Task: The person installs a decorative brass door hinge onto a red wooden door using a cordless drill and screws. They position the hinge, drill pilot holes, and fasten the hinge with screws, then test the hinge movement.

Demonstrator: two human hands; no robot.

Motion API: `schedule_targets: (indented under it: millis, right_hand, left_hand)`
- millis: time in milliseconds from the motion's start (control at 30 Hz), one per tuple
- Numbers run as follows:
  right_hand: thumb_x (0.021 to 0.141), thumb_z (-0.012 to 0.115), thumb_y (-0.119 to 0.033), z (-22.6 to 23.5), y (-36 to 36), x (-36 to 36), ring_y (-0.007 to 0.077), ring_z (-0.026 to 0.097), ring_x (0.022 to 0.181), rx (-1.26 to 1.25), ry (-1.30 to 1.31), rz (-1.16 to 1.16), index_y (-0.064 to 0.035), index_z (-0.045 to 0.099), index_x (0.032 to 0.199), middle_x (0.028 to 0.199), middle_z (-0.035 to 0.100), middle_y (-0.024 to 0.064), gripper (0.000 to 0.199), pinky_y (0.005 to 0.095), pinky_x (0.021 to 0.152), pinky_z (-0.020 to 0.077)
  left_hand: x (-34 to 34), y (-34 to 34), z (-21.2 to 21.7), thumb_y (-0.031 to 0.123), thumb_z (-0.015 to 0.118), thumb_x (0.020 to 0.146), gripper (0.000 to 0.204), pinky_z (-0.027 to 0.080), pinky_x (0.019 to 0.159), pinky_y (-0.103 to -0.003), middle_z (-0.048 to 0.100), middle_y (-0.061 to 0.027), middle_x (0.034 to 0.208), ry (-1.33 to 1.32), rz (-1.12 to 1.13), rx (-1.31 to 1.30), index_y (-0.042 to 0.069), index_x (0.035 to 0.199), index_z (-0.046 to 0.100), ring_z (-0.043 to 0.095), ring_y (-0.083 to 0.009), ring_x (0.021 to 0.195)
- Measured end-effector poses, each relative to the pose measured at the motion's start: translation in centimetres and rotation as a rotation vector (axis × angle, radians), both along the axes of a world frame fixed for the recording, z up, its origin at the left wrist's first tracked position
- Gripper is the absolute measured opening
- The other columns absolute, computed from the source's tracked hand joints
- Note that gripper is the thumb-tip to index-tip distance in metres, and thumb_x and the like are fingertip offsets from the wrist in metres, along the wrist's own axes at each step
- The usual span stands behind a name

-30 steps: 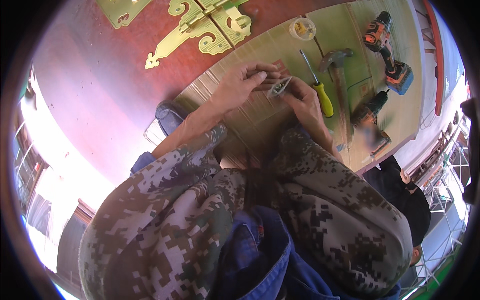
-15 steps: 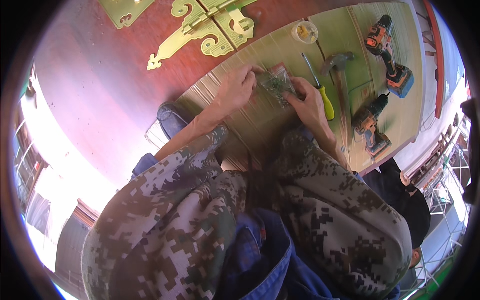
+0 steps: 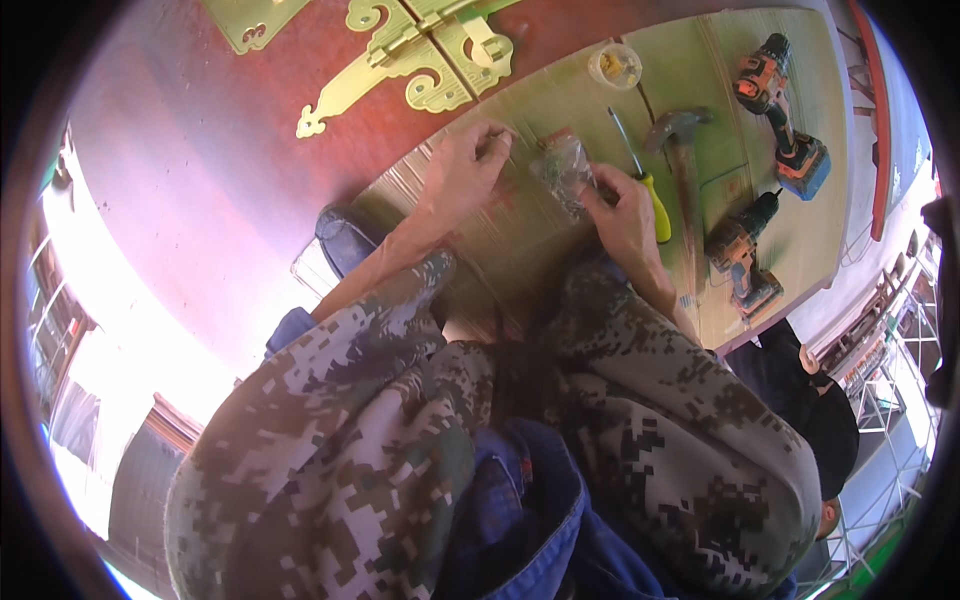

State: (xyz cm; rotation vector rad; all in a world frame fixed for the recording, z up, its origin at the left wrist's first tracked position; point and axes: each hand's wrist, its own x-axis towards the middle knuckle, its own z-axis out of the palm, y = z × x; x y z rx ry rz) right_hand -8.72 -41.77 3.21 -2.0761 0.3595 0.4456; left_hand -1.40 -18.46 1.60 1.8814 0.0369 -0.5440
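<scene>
My right hand [image 3: 625,215] holds a small clear plastic bag [image 3: 562,168] of small metal parts against a sheet of cardboard [image 3: 520,250]. My left hand [image 3: 462,178] rests on the cardboard a little left of the bag. Its fingertips are pinched together, and anything between them is too small to make out. Both forearms wear camouflage sleeves and come in from below.
Ornate brass hinges [image 3: 400,65] lie on a dark red panel [image 3: 200,180] beyond the cardboard. Right of my hands lie a yellow-handled screwdriver [image 3: 648,190], a hammer [image 3: 683,150], two cordless drills [image 3: 775,100] [image 3: 742,250] and a small round tub [image 3: 614,66]. Another person [image 3: 810,400] is at the lower right.
Both hands were together on the bag, held up. They have lowered to the cardboard, and my left hand has drawn away to the left while the right keeps the bag.
</scene>
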Motion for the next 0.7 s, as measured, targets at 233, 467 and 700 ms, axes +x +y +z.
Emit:
schedule_targets:
  millis: [233, 467, 700]
  right_hand:
    - [0.087, 0.073, -0.018, 1.0, -0.5, -0.8, 0.0360, 0.071, 0.085, -0.045, 0.076, 0.012, 0.0005, 0.072, 0.106, 0.092, 0.072, 0.0218, 0.026, 0.0405, 0.077, 0.0535]
    - [0.085, 0.073, -0.016, 1.1, -0.3, -0.4, 0.0400, 0.070, 0.088, -0.104, 0.103, 0.091, 0.0007, 0.072, 0.105, 0.093, 0.072, 0.0230, 0.026, 0.0430, 0.079, 0.0539]
    - [0.083, 0.074, -0.021, 2.4, 0.5, -0.8, 0.0448, 0.068, 0.086, -0.094, 0.125, 0.119, 0.0031, 0.069, 0.099, 0.090, 0.068, 0.0272, 0.029, 0.0473, 0.074, 0.0529]
  left_hand:
    - [0.2, -0.1, 1.0, 0.022, 0.054, 0.107, 0.027, 0.036, 0.051, -0.021, 0.050, 0.0053, 0.069, 0.387, 0.126, -0.287, 0.000, 0.110, 0.067, 0.044, -0.0042, 0.057]
    - [0.2, 0.3, 0.4, 0.020, 0.052, 0.108, 0.025, 0.033, 0.050, -0.021, 0.046, 0.0057, 0.069, 0.247, 0.099, -0.249, -0.001, 0.112, 0.065, 0.040, -0.0030, 0.056]
    - [0.2, 0.1, 0.2, 0.021, 0.054, 0.107, 0.025, 0.034, 0.051, -0.021, 0.049, 0.0056, 0.070, 0.198, 0.061, -0.157, 0.000, 0.110, 0.068, 0.041, -0.0026, 0.057]
